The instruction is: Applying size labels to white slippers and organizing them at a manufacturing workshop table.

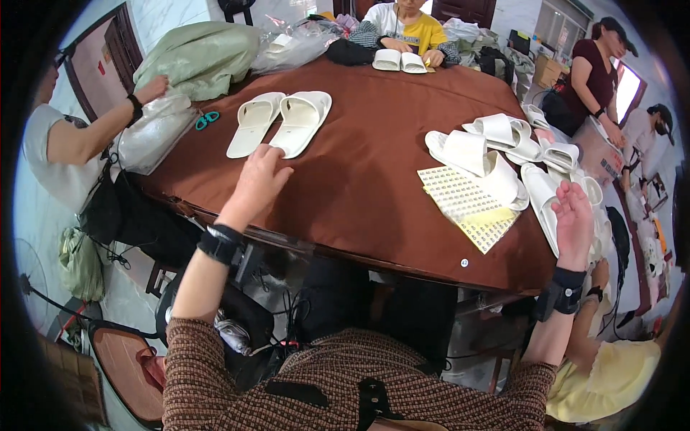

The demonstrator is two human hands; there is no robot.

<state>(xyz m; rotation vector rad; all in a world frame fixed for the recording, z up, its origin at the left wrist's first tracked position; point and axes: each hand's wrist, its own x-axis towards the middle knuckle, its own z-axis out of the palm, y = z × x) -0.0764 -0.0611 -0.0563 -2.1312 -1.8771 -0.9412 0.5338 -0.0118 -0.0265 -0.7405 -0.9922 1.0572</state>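
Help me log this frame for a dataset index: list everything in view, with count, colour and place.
table: one, brown cloth top, centre
slipper pair: two, white, laid flat at the left hand
slipper pile: several, white, table's right side
far pair: two, white, at the far edge
sticker sheets: a few, yellow and white, by the pile
scissors: one, teal handles, left edge
plastic bags: clear, left edge
green sack: one, far left
co-workers: four, left, far side and right
left hand: empty, fingertips at the nearest slipper's heel
right hand: open, empty, beside the pile
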